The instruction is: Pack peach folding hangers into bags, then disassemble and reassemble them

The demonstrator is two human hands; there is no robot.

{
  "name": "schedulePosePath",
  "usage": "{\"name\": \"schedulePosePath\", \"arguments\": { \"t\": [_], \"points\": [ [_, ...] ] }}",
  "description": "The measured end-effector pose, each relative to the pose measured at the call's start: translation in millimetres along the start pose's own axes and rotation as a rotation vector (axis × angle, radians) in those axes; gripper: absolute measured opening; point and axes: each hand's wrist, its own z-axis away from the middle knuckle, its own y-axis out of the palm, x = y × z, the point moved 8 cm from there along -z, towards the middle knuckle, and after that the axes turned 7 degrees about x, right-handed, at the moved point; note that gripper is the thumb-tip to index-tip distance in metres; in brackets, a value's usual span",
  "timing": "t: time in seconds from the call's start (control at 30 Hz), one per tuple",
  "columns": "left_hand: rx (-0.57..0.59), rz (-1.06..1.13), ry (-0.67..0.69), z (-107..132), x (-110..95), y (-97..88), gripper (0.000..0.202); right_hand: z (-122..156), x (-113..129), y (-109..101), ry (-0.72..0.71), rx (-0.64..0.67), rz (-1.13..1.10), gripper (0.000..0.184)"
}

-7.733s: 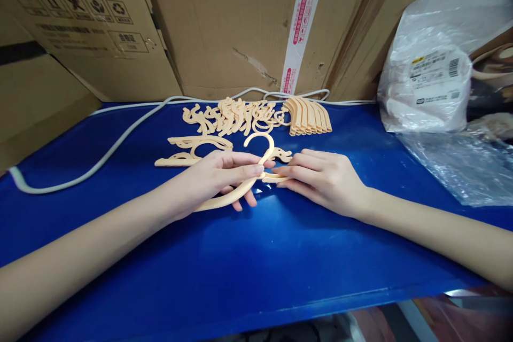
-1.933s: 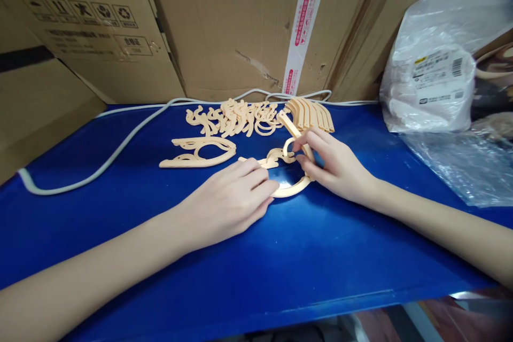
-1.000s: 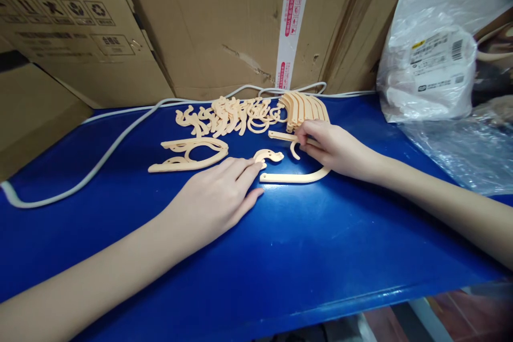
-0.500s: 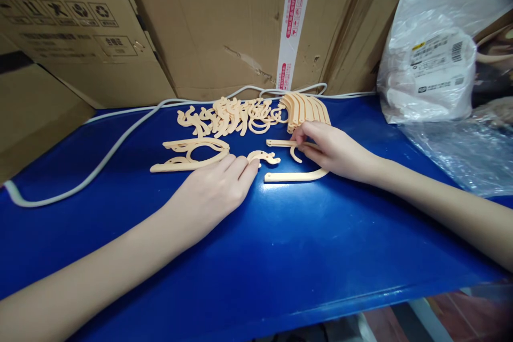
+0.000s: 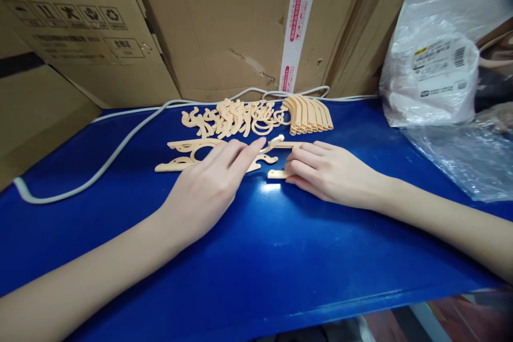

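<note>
My left hand (image 5: pixel 212 187) is closed at the fingertips on a small beige plastic hook (image 5: pixel 276 142), tilted up from the table; its thumb is hidden. Just below the hook, another curved beige piece (image 5: pixel 267 158) shows beside the fingers. My right hand (image 5: pixel 332 173) has its fingers curled over a beige hanger arm (image 5: pixel 276 174), whose holed end pokes out to the left. Behind those fingers lies a second hanger arm (image 5: pixel 286 145), partly covered. Left of centre are folding-hanger parts (image 5: pixel 172 166) with a rounded middle, partly under my left hand.
Behind the hands lie a loose pile of beige hooks (image 5: pixel 232 117) and a neat row of curved hanger arms (image 5: pixel 308 114). A white cable (image 5: pixel 136 136) runs along the blue table (image 5: pixel 280 256). Cardboard boxes (image 5: pixel 224 16) stand behind; a plastic bag (image 5: pixel 428 85) sits at right.
My left hand has lifted the hook, which now points up at its fingertips. My right hand has come down and left from the upper arm onto the lower one. The view has shifted slightly.
</note>
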Motion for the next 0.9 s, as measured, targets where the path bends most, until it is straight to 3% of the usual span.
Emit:
{"name": "schedulePosePath", "arguments": {
  "t": [0.13, 0.3, 0.6, 0.8, 0.9],
  "points": [
    [0.039, 0.226, -0.063, -0.4, 7.5, 7.2, 0.056, -1.1, 4.3, -5.0, -0.003, -0.046, 0.045, 0.034],
    [0.048, 0.424, -0.210, 0.2, 20.1, 11.7, 0.043, 1.5, 11.5, -1.8, -0.048, -0.025, 0.063, 0.028],
    [0.186, 0.451, -0.264, 1.3, 20.0, 21.3, 0.039, 7.3, 7.0, -2.7, 0.015, -0.029, 0.014, 0.032],
    [0.186, 0.364, -0.281, -0.3, 15.4, 18.0, 0.028, 8.3, 6.3, -9.1, 0.042, -0.108, 0.020, 0.034],
    [0.235, 0.342, -0.274, -1.9, 14.0, 19.0, 0.040, 5.8, 8.1, -9.7, 0.026, -0.117, 0.021, 0.032]
  ]
}}
